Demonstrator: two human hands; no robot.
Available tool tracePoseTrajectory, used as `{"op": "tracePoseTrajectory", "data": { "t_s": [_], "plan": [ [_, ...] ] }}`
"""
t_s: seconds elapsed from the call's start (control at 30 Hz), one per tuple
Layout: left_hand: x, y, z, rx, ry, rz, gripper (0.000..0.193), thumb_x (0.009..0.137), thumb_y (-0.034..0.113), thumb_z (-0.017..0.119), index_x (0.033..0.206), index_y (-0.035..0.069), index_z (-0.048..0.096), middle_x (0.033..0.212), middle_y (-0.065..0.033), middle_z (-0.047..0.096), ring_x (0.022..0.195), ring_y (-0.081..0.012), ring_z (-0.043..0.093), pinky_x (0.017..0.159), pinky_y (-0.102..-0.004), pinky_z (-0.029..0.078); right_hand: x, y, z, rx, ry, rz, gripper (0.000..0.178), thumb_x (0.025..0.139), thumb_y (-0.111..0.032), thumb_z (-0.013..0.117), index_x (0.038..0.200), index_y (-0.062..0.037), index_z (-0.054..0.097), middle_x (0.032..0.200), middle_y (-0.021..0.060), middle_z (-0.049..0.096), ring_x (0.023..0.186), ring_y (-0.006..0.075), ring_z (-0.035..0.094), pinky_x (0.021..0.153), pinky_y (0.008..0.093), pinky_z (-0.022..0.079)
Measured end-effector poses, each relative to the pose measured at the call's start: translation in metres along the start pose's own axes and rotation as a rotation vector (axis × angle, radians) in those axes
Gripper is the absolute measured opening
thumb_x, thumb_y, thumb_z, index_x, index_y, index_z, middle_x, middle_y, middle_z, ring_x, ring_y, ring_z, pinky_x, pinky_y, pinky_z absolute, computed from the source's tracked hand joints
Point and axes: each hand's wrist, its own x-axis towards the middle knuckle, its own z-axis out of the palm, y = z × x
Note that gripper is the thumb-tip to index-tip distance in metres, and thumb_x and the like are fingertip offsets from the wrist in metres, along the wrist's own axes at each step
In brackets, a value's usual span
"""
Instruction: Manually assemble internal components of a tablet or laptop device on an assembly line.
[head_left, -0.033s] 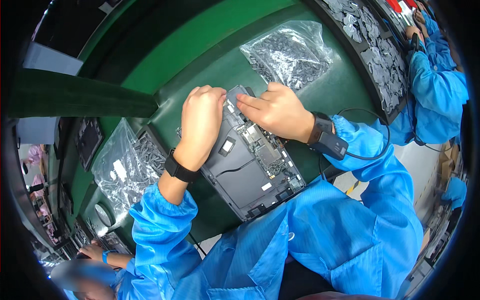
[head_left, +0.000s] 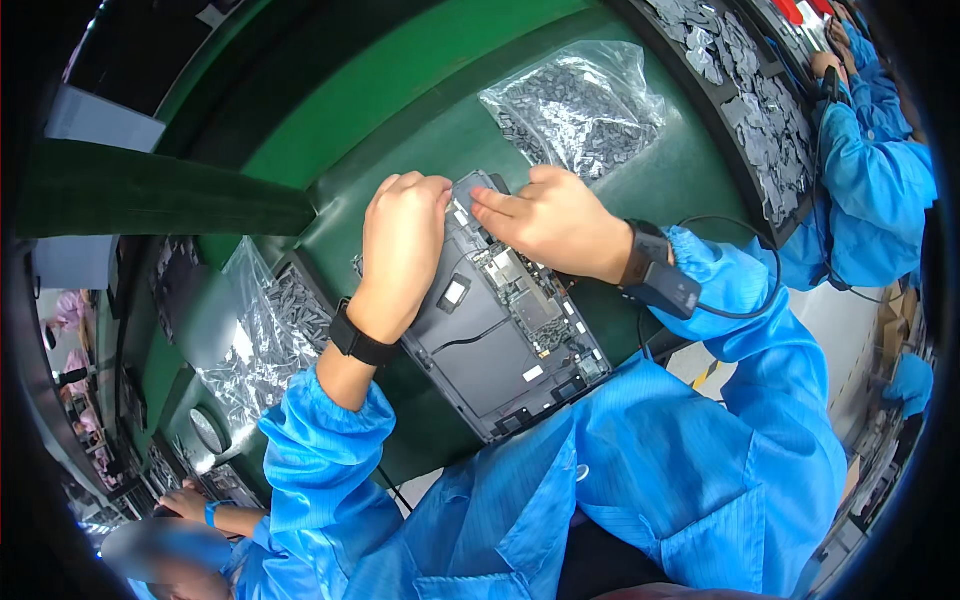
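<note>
A grey tablet-like device [head_left: 480, 370] lies with its inside exposed, slanted across the bench in front of me. Along its right side runs a green circuit board [head_left: 537, 311], and a black cable [head_left: 468, 339] crosses its middle. My left hand [head_left: 405, 235] is closed at the far end of the device, fingertips pinched by its top edge. From the right, my right hand [head_left: 560, 230] reaches over the same end, its fingers together and fingertips against the top part. What either hand pinches is hidden.
Clear bags of small dark parts lie beyond the device [head_left: 580, 105] and to its left [head_left: 245, 350]. A black tray [head_left: 755, 110] of grey pieces stands at the far right. Co-workers in blue [head_left: 860, 190] sit right and lower left. A green bar [head_left: 170, 190] juts in from the left.
My right hand and wrist have shifted very slightly. A blurred patch now covers part of the left bag. The device and my left hand have stayed put.
</note>
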Motion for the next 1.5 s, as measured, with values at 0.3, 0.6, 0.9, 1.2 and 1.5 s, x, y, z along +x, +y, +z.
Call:
{"op": "tracePoseTrajectory", "data": {
  "t_s": [0.3,0.6,0.9,1.2,1.5],
  "plan": [
    [-0.023,0.013,-0.005,-0.102,0.14,0.012,0.03,0.083,0.003,0.062,0.113,0.001,0.064,0.11,-0.0182,0.064,0.108,-0.0346,0.056,0.096,-0.0386,0.043,0.024,-0.023,-0.016,-0.169,-0.413,-0.075,0.033,0.076,-0.014,0.06,0.102,0.005,0.07,0.114,0.0251,0.066,0.065,0.0208,0.067,0.056,0.031,0.048],
    [-0.177,0.071,-0.015,-1.347,0.377,-0.931,0.062,0.095,0.009,0.057,0.149,0.004,0.027,0.152,-0.0115,0.031,0.137,-0.0207,0.032,0.112,-0.0385,0.026,-0.098,-0.088,-0.026,1.501,0.139,0.769,0.067,0.099,-0.012,0.051,0.153,-0.001,0.012,0.159,0.0163,0.017,0.146,0.0235,0.018,0.118,0.036,0.017],
    [-0.146,0.038,-0.004,-1.398,0.165,-0.761,0.041,0.095,0.016,0.061,0.128,-0.004,0.049,0.123,-0.0106,0.06,0.108,-0.0173,0.059,0.098,-0.0328,0.044,-0.101,-0.077,-0.041,1.751,0.645,0.945,0.07,0.098,-0.019,0.053,0.154,-0.0045,0.013,0.158,0.0161,0.021,0.143,0.0246,0.026,0.115,0.0372,0.022],
    [0.009,0.037,0.029,-1.63,0.524,-0.586,0.039,0.101,0.033,0.054,0.121,0.0,0.047,0.118,-0.0092,0.059,0.106,-0.0181,0.057,0.093,-0.0385,0.045,0.016,0.017,-0.016,1.778,0.725,0.918,0.042,0.1,-0.012,0.043,0.14,-0.0024,0.04,0.134,0.0098,0.053,0.12,0.0184,0.053,0.098,0.0347,0.044],
    [-0.019,0.033,0.027,-1.579,0.414,-0.657,0.045,0.101,0.026,0.051,0.138,0.002,0.041,0.131,-0.0183,0.053,0.115,-0.0255,0.057,0.096,-0.038,0.048,0.168,0.223,0.103,1.119,0.089,0.999,0.015,0.091,-0.01,0.052,0.09,-0.0036,0.066,0.079,0.0027,0.064,0.078,0.0164,0.061,0.071,0.0348,0.05]
  ]
}}
